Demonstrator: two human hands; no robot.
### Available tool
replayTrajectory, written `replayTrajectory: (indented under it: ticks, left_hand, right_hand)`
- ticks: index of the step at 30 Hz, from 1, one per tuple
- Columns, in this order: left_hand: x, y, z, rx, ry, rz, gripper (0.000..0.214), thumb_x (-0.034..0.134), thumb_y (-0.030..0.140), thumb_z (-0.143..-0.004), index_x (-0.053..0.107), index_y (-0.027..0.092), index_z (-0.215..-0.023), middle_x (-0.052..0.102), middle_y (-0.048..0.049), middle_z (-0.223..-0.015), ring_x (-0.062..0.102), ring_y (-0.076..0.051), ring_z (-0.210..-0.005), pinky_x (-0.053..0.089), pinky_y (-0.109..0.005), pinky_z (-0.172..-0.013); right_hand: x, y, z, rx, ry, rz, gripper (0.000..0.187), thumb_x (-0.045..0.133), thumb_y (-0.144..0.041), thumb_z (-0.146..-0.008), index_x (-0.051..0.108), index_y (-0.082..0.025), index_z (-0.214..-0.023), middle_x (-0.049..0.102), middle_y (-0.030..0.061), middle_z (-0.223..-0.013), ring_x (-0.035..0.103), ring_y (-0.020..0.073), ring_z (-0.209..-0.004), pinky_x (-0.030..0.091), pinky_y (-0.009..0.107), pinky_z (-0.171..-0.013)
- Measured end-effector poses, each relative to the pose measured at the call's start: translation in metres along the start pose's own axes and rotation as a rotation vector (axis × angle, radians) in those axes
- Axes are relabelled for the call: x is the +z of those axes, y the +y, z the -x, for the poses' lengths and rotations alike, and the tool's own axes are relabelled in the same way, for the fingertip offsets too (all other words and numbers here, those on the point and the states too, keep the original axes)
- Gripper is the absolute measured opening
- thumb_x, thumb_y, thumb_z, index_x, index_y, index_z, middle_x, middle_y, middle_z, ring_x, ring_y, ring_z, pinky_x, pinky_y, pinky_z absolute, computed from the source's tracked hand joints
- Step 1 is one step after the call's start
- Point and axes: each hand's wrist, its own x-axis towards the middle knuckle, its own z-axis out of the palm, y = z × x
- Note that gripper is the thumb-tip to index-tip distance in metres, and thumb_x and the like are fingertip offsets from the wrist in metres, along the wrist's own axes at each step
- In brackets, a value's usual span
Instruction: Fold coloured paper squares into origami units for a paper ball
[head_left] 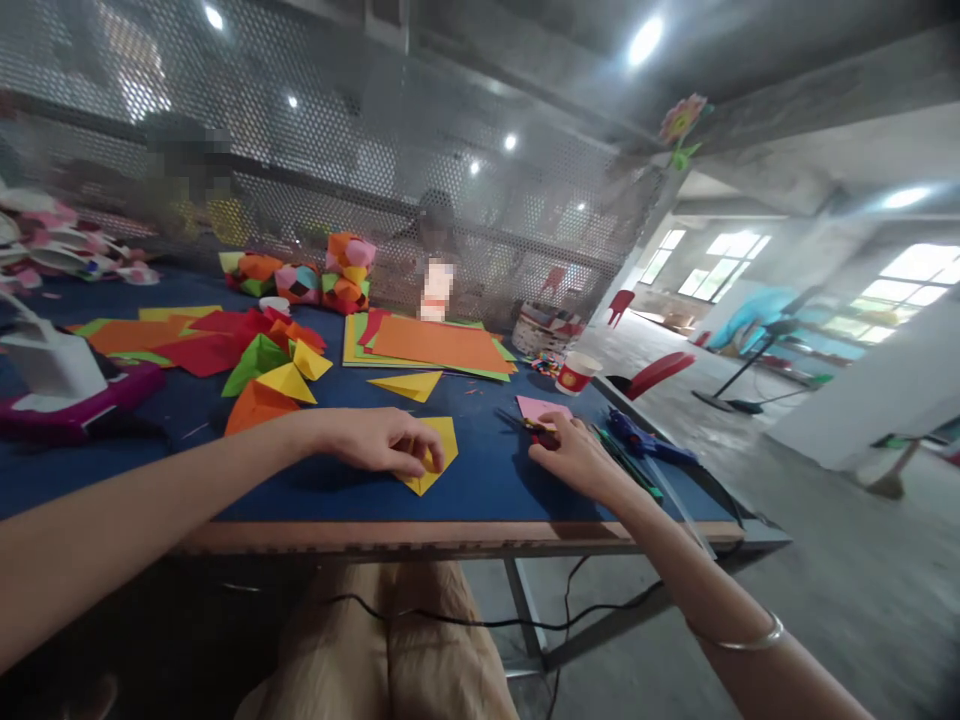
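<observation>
My left hand (379, 440) rests palm down on a folded yellow paper (435, 458) on the blue table top (487, 480), with its fingers curled over the paper's near edge. My right hand (568, 452) lies further right, fingers closed around a small object at the edge of a pink paper square (541, 408); the object looks like scissor handles (538, 428), but I cannot make it out for sure. Another folded yellow triangle (407, 384) lies just behind.
Stacked orange and green sheets (431, 345), folded paper shapes (274, 375), a red paper cup (576, 373), a blue glue gun (649, 445) and a white-and-purple device (60, 385) share the table. Behind the mesh screen (375, 150) sit other people. A cable hangs under the table's front edge.
</observation>
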Motion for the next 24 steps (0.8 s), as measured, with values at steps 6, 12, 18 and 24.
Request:
replayTrajectory:
  ticks: [6,12,18,24]
  left_hand:
    - [0.000,-0.019,-0.006,0.032,-0.007,0.035,0.033,0.066,0.043,-0.096,0.065,0.016,-0.116,0.067,-0.0018,-0.095,0.064,-0.014,-0.078,0.056,-0.032,-0.071]
    - [0.007,-0.025,-0.001,0.052,0.196,0.037,0.031,0.078,0.037,-0.082,0.078,0.029,-0.112,0.058,-0.0017,-0.109,0.058,-0.018,-0.103,0.044,-0.030,-0.097]
    - [0.012,-0.035,0.004,0.113,0.239,0.071,0.019,0.069,0.031,-0.087,0.080,0.026,-0.102,0.063,-0.0040,-0.112,0.059,-0.020,-0.107,0.046,-0.030,-0.101]
    - [0.010,-0.040,0.002,0.163,0.243,0.067,0.022,0.061,0.026,-0.090,0.080,0.027,-0.101,0.068,-0.0043,-0.115,0.060,-0.020,-0.111,0.045,-0.031,-0.107]
  right_hand:
    - [-0.022,-0.017,0.025,-0.020,-0.120,-0.491,0.041,0.067,-0.046,-0.073,0.064,-0.020,-0.105,0.056,-0.0009,-0.075,0.058,0.0209,-0.074,0.049,0.037,-0.074]
    - [-0.009,-0.076,0.039,-0.063,-0.388,-0.993,0.053,0.072,-0.056,-0.073,0.060,-0.022,-0.111,0.064,-0.0002,-0.084,0.064,0.0164,-0.070,0.055,0.032,-0.068]
    - [0.031,-0.110,0.034,-0.092,-0.551,-1.169,0.048,0.078,-0.051,-0.072,0.059,-0.019,-0.103,0.066,-0.0024,-0.075,0.064,0.0139,-0.061,0.053,0.028,-0.060]
    - [0.044,-0.111,0.032,-0.076,-0.564,-1.224,0.035,0.075,-0.042,-0.076,0.058,-0.021,-0.098,0.062,-0.0059,-0.070,0.057,0.0110,-0.055,0.051,0.026,-0.056]
